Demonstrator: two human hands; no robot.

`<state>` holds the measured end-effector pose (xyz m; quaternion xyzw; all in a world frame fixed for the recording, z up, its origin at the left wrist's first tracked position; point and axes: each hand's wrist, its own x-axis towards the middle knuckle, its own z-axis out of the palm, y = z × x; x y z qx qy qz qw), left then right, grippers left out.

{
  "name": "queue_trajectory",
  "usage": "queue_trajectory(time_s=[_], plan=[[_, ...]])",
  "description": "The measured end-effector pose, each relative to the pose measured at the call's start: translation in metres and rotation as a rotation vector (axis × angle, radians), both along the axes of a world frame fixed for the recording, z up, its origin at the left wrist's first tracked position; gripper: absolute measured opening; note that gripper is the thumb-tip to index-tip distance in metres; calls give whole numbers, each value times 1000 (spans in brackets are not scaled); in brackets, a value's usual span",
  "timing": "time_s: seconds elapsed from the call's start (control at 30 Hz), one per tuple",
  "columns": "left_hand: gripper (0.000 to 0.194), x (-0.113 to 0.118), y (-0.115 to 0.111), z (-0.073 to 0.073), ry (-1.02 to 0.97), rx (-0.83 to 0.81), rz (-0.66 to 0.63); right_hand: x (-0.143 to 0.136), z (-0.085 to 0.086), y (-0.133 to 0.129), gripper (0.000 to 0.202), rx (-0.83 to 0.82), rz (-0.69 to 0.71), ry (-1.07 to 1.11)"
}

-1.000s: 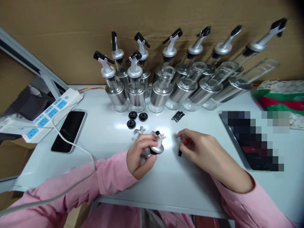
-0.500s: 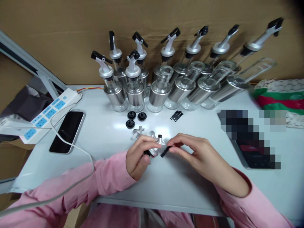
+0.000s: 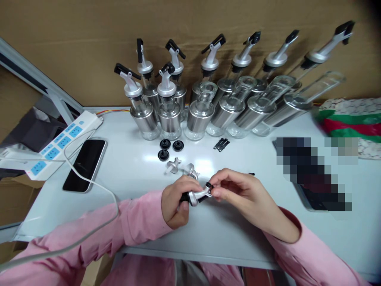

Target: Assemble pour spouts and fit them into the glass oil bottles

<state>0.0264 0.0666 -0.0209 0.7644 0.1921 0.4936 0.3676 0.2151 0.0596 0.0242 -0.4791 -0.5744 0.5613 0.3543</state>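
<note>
My left hand (image 3: 176, 200) is closed around a silver pourer spout (image 3: 194, 198) with a black stopper base, its tip tilted up to the right. My right hand (image 3: 242, 190) pinches a small black lever (image 3: 203, 198) against the spout's tip; fingers partly hide it. Just beyond my hands lie two loose silver spouts, one whole in view (image 3: 173, 165) and another (image 3: 193, 171) close to my left fingers. Three black round stoppers (image 3: 163, 155) sit behind them. Several thin black levers (image 3: 222, 145) lie in a small group to their right.
Glass bottles with steel sleeves (image 3: 200, 116) stand along the back, some topped with spouts, others bare-necked. A phone (image 3: 85, 165) and a power strip (image 3: 56, 147) lie left, with a white cable (image 3: 102, 188) crossing my left sleeve. Another phone (image 3: 311, 198), partly pixelated, lies right.
My left hand has turned the spout and lowered its tip rightward. My right hand has brought the black lever from beside the spout up against it. A second loose spout now shows more fully.
</note>
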Motion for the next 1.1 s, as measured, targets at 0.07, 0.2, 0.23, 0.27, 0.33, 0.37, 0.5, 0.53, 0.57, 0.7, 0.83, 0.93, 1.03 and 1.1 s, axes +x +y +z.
queue_trajectory(time_s=[0.07,0.2,0.23,0.27,0.33,0.37,0.5,0.53,0.57,0.7,0.83,0.93,1.03,1.1], plan=[[26,3,1,-1,-42,12,47,-2,-1,0,19,-39,-30,49],[27,2,1,-5,-6,41,28,-4,0,0,25,-85,-83,75],[27,1,0,-6,10,38,9,-4,0,0,26,-85,-90,68],[28,0,0,-7,21,32,-9,-5,1,0,27,-81,-96,59],[28,0,-1,-8,20,18,-21,-5,2,1,28,-70,-100,43],[28,1,-2,-8,11,16,-16,-5,3,1,28,-63,-100,39],[27,2,-3,-9,12,29,9,-4,3,0,23,-51,-84,62],[27,2,-3,-10,15,31,16,-4,2,0,20,-43,-79,74],[27,2,-3,-10,18,31,25,-3,2,1,17,-29,-77,88],[27,2,-3,-11,18,36,63,-2,0,1,9,-17,-82,171],[23,4,-4,-11,27,42,96,-1,2,2,13,-128,-67,211],[22,3,-5,-11,64,38,79,-1,4,2,14,-154,-70,202],[22,-1,-6,-9,89,9,58,-2,4,1,13,-152,-76,230],[22,-3,-6,-7,102,7,29,-4,3,0,14,-155,-98,259]])
